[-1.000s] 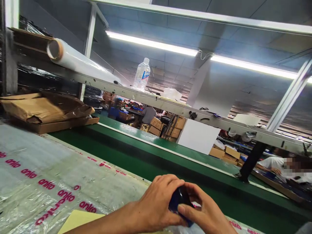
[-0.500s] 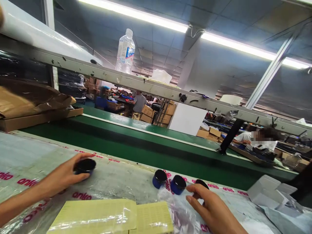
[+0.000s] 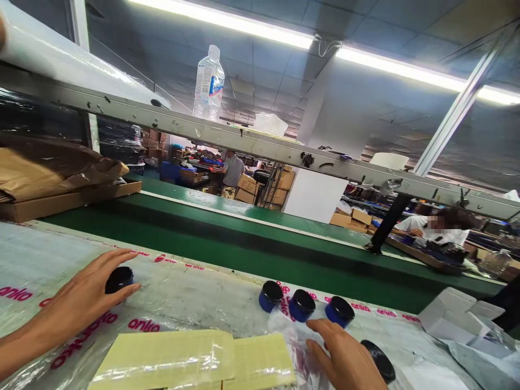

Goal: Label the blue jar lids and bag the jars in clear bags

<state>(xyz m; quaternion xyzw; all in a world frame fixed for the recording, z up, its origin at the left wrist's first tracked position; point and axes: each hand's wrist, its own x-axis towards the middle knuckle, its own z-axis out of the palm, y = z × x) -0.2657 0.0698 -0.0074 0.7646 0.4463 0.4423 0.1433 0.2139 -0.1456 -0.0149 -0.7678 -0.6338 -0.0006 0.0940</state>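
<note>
My left hand point(image 3: 87, 292) is on the left of the work surface, thumb and fingers spread around a small blue jar with a black lid point(image 3: 120, 279). My right hand point(image 3: 339, 352) hovers at the lower right with thumb and fingers apart and nothing between them. Just beyond it three similar jars stand in a row: a left one point(image 3: 271, 296), a middle one point(image 3: 301, 305) and a right one point(image 3: 340, 311). Another black-lidded item point(image 3: 378, 361) lies beside my right hand, partly hidden by it. Yellow sheets point(image 3: 166, 357) under clear plastic lie between my hands.
A green conveyor belt point(image 3: 227, 246) runs behind the work surface. Above it a metal rail point(image 3: 260, 143) carries a plastic bottle point(image 3: 209, 84). An open white box point(image 3: 450, 319) stands at the right, and a cardboard tray point(image 3: 73, 200) at the left. Two people are farther back.
My left hand and its jar have moved left, and its fingers have opened wider. My right hand has shifted slightly down and left, uncovering the right jar and the black-lidded item.
</note>
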